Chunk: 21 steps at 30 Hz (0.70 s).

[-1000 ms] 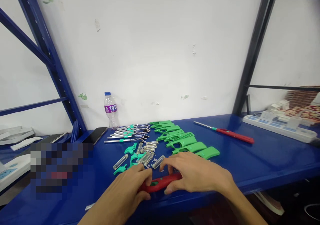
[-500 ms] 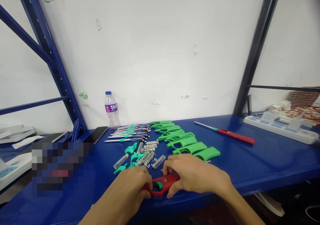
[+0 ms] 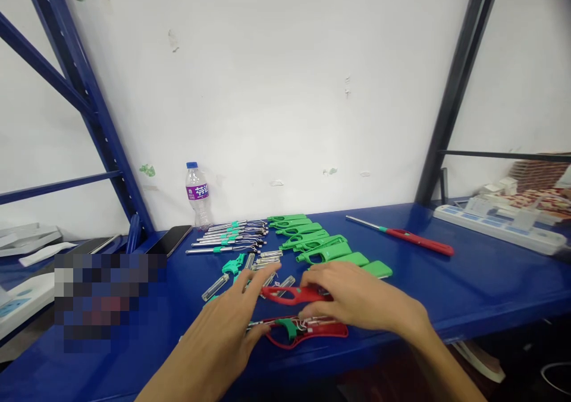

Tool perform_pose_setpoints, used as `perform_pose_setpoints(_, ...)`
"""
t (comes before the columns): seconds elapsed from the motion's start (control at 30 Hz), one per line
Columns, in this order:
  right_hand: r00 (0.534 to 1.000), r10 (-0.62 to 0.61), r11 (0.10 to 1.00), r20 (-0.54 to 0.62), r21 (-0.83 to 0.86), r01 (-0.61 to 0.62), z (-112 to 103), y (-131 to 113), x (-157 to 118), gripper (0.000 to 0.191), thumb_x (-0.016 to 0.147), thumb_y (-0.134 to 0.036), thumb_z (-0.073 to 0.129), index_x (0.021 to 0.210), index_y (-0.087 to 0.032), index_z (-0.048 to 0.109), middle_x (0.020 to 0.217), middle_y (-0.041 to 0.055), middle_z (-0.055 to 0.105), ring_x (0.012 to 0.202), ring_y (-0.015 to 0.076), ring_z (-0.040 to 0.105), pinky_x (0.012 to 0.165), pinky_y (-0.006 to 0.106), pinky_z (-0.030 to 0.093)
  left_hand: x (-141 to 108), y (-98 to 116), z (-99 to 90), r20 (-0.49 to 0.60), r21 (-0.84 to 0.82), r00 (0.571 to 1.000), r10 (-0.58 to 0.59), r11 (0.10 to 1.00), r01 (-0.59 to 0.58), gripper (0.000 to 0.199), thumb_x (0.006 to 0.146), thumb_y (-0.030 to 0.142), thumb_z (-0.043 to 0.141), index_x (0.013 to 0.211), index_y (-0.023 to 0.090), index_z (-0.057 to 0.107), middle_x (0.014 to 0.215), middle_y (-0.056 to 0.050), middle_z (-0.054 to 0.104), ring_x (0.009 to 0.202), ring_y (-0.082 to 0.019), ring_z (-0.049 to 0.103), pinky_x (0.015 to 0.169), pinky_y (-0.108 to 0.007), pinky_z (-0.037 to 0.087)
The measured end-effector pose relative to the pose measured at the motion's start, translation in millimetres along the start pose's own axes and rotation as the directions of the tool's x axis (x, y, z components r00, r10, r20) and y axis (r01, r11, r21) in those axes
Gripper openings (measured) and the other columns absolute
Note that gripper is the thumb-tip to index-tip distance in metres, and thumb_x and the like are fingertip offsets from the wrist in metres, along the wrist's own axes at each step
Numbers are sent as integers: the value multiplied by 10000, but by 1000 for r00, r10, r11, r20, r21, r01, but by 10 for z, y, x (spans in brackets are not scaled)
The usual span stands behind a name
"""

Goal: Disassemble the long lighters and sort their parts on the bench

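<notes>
A red lighter casing lies split in two near the table's front edge. Its upper shell half [image 3: 292, 295] is lifted, with my right hand [image 3: 345, 292] closed on its right part. Below it rests the lower shell half [image 3: 328, 330], which holds a green trigger [image 3: 289, 329], wires and a clear fuel tank. My left hand [image 3: 236, 313] has its fingers spread, its thumb beside the left end of the lower half; whether it touches is unclear. Beyond my hands are clear fuel tanks [image 3: 215, 287], teal triggers [image 3: 232, 265], metal lighter tubes [image 3: 218, 250] with wires, and green casings [image 3: 328, 252].
A whole red lighter [image 3: 417, 241] lies at right, near a white power strip [image 3: 499, 229]. A plastic bottle [image 3: 197, 194] stands against the wall, with a black phone [image 3: 172, 241] to its left. Blue metal posts [image 3: 96, 104] rise at the side.
The red casing has come apart: my right hand has raised the upper half away, uncovering the parts inside. My left hand has loosened its grip and spread its fingers.
</notes>
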State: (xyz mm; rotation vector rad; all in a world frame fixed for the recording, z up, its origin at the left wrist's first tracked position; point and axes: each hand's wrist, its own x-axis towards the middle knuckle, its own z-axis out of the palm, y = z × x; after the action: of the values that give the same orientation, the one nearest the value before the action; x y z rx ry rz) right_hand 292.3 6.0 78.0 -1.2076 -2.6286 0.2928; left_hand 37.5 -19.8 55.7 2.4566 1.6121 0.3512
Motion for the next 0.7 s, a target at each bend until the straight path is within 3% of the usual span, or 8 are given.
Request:
perform_pose_setpoints(0.07, 997, 73, 997, -36, -9, -74, -88, 84, -97, 317, 973, -555, 673, 1007, -243, 712, 927, 17, 727, 839, 244, 645, 675, 298, 369, -3, 34, -6, -11, 27, 1000, -27, 999, 27, 757, 975, 272, 603, 1601, 433, 208, 1643, -59, 371, 1452, -328, 451, 1053, -472, 493)
perform_pose_setpoints(0.17, 974, 220, 975, -55, -11, -221, -216, 327, -296, 357, 890, -608, 742, 947, -256, 713, 863, 11, 721, 799, 253, 647, 655, 302, 379, 26, 117, 12, 70, 57, 998, -2, 998, -2, 617, 996, 234, 553, 1562, 396, 369, 1561, -70, 494, 1418, -323, 495, 1090, -491, 483)
perform_pose_setpoints(0.27, 932, 360, 933, -37, -2, -360, -311, 691, -518, 385, 973, -608, 600, 922, -243, 711, 826, 44, 720, 768, 268, 662, 636, 317, 392, 69, 172, 73, 82, 62, 995, 60, 996, -65, 580, 983, 214, 565, 1535, 337, 438, 1514, -96, 542, 1379, -326, 526, 1096, -491, 479)
perform_pose_setpoints(0.4, 850, 520, 854, -79, 12, -521, -366, 1174, -735, 458, 1000, -605, 508, 847, -215, 694, 810, 88, 735, 735, 276, 682, 652, 346, 429, 120, 159, 156, 128, 76, 986, 109, 990, -119, 288, 961, 159, 569, 1207, 253, 684, 1258, -82, 670, 1177, -289, 638, 977, -422, 523)
perform_pose_setpoints(0.47, 795, 597, 801, -102, 21, -599, -363, 1349, -784, 484, 989, -620, 502, 846, -208, 713, 787, 115, 736, 730, 299, 691, 646, 365, 434, 146, 146, 174, 146, 74, 982, 118, 989, -130, 195, 965, 137, 551, 1049, 228, 701, 1162, -67, 682, 1107, -266, 658, 915, -382, 520)
perform_pose_setpoints(0.6, 733, 663, 746, -153, 57, -663, -344, 1512, -802, 484, 970, -611, 526, 894, -196, 761, 853, 165, 752, 836, 363, 711, 721, 412, 462, 183, 146, 180, 152, 99, 985, 84, 990, -100, 156, 962, 125, 552, 983, 213, 679, 1108, -58, 687, 1053, -257, 666, 862, -363, 497)
perform_pose_setpoints(0.7, 712, 669, 733, -212, 30, -680, -356, 1404, -774, 460, 958, -580, 564, 1011, -170, 764, 923, 194, 752, 902, 409, 697, 739, 437, 464, 185, 162, 177, 129, 109, 987, 98, 988, -112, 173, 980, 137, 521, 945, 214, 672, 1064, -45, 697, 996, -241, 674, 825, -348, 480)
